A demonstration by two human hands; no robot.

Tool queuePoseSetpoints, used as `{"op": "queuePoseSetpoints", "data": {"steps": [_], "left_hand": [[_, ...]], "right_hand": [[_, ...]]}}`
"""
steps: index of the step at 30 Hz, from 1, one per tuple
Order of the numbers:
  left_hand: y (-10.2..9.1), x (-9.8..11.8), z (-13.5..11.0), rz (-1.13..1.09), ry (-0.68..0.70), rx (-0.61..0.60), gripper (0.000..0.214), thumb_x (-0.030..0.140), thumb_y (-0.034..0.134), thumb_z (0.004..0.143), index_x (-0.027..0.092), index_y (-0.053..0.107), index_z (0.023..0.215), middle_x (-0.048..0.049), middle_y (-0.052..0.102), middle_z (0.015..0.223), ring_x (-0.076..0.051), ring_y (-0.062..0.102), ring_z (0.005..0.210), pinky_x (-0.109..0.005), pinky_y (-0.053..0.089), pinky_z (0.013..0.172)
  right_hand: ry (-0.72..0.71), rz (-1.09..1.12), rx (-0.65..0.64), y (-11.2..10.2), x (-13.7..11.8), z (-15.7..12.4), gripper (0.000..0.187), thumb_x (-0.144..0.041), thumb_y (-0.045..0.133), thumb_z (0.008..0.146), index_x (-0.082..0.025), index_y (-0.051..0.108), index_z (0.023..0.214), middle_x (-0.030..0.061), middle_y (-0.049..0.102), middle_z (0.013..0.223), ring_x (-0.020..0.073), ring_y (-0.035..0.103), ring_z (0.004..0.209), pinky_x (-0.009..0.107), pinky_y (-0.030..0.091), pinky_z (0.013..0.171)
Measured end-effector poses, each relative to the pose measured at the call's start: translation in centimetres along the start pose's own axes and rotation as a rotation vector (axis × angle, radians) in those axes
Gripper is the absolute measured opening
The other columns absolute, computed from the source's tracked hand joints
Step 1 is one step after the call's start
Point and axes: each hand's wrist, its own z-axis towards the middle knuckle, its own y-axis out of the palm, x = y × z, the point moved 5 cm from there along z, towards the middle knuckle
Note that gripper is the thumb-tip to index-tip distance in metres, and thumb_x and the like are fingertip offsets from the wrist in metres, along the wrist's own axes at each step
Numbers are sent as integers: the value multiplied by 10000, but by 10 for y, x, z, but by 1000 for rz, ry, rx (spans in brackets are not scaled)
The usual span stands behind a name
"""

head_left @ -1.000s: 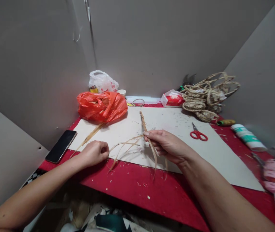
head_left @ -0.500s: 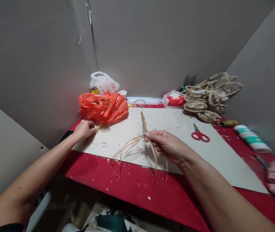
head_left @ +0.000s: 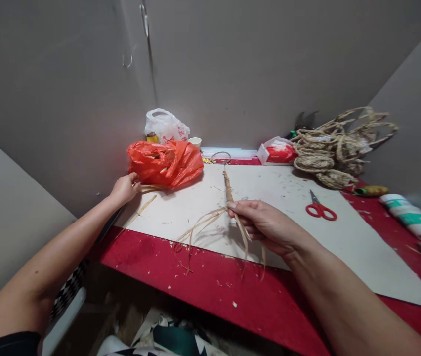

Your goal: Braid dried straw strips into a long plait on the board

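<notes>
- Head view: the right hand [head_left: 266, 222] pinches the bundle [head_left: 228, 185] between thumb and fingers over the paper [head_left: 351, 242], loose strands [head_left: 208, 215] spreading below.
- Left hand [head_left: 123, 190], fingers curled, is at the straw [head_left: 151, 187] by the bag [head_left: 183, 165]; whether it grips any, one cannot tell.
- Scissors [head_left: 318, 204] lie right of the bundle.

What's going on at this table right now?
A person is working with tan plant-like strips, bare-handed. The right hand pinches a slim, tan, rod-like bundle between its fingers, with loose strip ends trailing toward the near edge. The left hand is at some flat tan strips beside the crumpled orange-red plastic bag; whether it grips them is unclear. Red-handled metal scissors lie unused on the white sheet.
</notes>
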Motion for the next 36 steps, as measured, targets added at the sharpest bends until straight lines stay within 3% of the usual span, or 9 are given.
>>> {"op": "queuePoseSetpoints", "data": {"steps": [3, 9, 13, 17, 21, 25, 29, 32, 36], "left_hand": [[-9, 20, -20, 157, 105, 84, 208, 222, 458, 785, 181, 625, 903, -81, 644, 884, -186, 566, 800, -269, 379, 692], [18, 33, -39, 202, 21, -188, 204, 348, 538, 764, 177, 634, 823, -77, 654, 786, -188, 563, 684, -271, 350, 599], [29, 32, -34, 66, 14, -231, 120, 250, 520, 756, 169, 609, 748, -59, 639, 727, -164, 545, 656, -259, 333, 581], [22, 56, -40, -398, 0, -250, 100, 253, 511, 781, 166, 514, 731, -35, 605, 668, -133, 534, 614, -250, 360, 583], [20, 102, -61, -1070, -124, -549, 193, 327, 571, 787, 168, 484, 852, -26, 616, 681, -108, 546, 555, -248, 416, 560], [22, 143, -78, -1306, -169, -754, 292, 343, 671, 725, 143, 526, 881, -61, 660, 738, -97, 567, 551, -229, 436, 549], [30, 170, -87, -1352, -165, -793, 253, 327, 683, 703, 148, 530, 795, -67, 680, 758, -120, 605, 594, -237, 449, 573], [33, 185, -92, -1243, -70, -779, 203, 296, 688, 685, 133, 574, 725, -13, 624, 649, -78, 524, 534, -207, 411, 546], [28, 191, -89, -982, 157, -582, 186, 307, 602, 760, 132, 635, 707, 9, 575, 611, -74, 457, 541, -201, 376, 541]], "right_hand": [[5, 8, -9, 1, 0, 0, 377, -496, 691, 668, -158, 524, 685, -108, 249, 443, 14, 137, 369, 169, 94, 356], [6, 8, -22, 0, 2, 2, 361, -484, 680, 688, -160, 521, 693, -106, 250, 452, 17, 142, 374, 173, 102, 358], [2, 12, -37, 1, 1, 0, 363, -480, 686, 681, -156, 523, 684, -109, 245, 454, 14, 130, 377, 173, 89, 359], [8, 23, -45, 3, 0, -1, 370, -481, 697, 666, -153, 527, 678, -111, 249, 449, 12, 134, 378, 167, 82, 359], [23, 14, -49, 3, 2, 0, 366, -484, 684, 681, -156, 523, 675, -112, 250, 442, 14, 134, 372, 171, 82, 358], [26, 2, -57, 3, 6, 3, 346, -475, 663, 711, -155, 531, 698, -112, 258, 448, 16, 144, 365, 175, 87, 357], [37, 4, -76, 5, 8, 5, 358, -486, 662, 711, -155, 525, 701, -115, 256, 452, 19, 151, 365, 181, 88, 359], [41, 23, -90, 7, 8, 5, 370, -486, 668, 703, -159, 498, 676, -115, 258, 447, 21, 148, 371, 185, 82, 363], [31, 40, -103, 7, 9, 6, 344, -457, 663, 714, -161, 493, 675, -113, 266, 449, 23, 147, 375, 186, 73, 367]]}}
